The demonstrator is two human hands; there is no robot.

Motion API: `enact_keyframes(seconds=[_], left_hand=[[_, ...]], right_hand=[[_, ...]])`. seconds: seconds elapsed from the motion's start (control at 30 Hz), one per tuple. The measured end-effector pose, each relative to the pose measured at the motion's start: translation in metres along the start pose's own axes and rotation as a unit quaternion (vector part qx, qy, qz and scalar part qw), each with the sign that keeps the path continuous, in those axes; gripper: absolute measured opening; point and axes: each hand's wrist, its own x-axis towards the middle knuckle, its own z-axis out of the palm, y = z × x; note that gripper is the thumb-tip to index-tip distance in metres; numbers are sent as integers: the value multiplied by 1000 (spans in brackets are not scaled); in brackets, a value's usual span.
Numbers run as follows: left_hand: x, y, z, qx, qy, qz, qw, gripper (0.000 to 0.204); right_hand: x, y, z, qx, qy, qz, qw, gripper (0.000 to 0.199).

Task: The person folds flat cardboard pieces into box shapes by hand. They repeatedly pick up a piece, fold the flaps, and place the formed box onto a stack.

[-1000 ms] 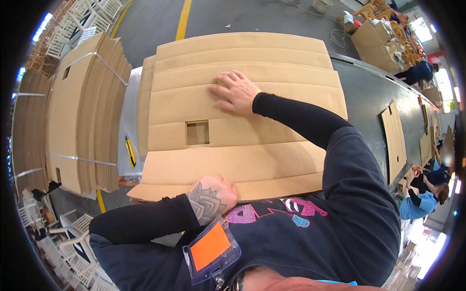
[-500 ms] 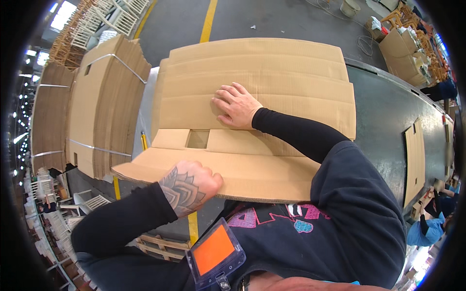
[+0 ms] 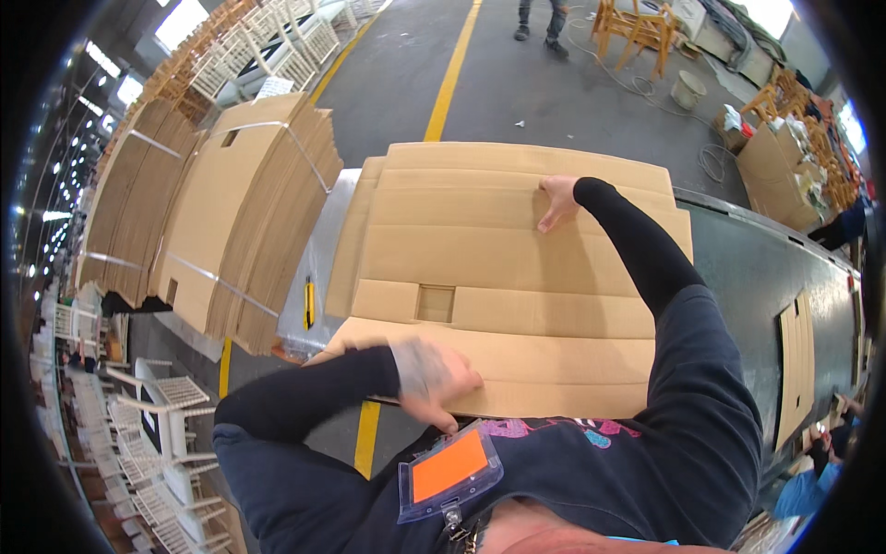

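A flat sheet of brown corrugated cardboard (image 3: 489, 217) with fold lines lies on top of other cardboard on the table before me. Its near flap (image 3: 544, 369) reaches toward my body, and a rectangular cutout (image 3: 436, 303) shows left of the middle. On the far part of the sheet rests my right hand (image 3: 559, 203), thumb and fingers apart. My left hand (image 3: 434, 379), partly smeared by motion, is at the flap's near edge; its thumb is spread away from the fingers and points down past the edge. Neither hand visibly grasps anything.
Strapped stacks of flat cardboard (image 3: 231, 212) stand at the left. A yellow utility knife (image 3: 309, 303) lies on the table's left strip. Another cardboard piece (image 3: 796, 369) is on the dark surface at right. White chairs (image 3: 171, 397) stand lower left; a person's legs (image 3: 543, 23) show far ahead.
My right hand has slid farther away and rightward over the cardboard. My left hand has loosened from a fist at the flap's edge and shifted right. The whole view has tilted up.
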Motion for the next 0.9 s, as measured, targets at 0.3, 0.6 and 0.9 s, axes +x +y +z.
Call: enact_keyframes(seconds=[0.3,0.6,0.9], left_hand=[[68,-261,-105,132,247,-206,938,96],[76,-241,-4,378,530,-112,751,58],[72,-215,-46,318,504,-147,790,75]], right_hand=[[15,-26,-1,-64,-13,4,998,93],[-64,-60,98,-140,451,-11,882,42],[-69,-33,40,-24,290,66,954,36]])
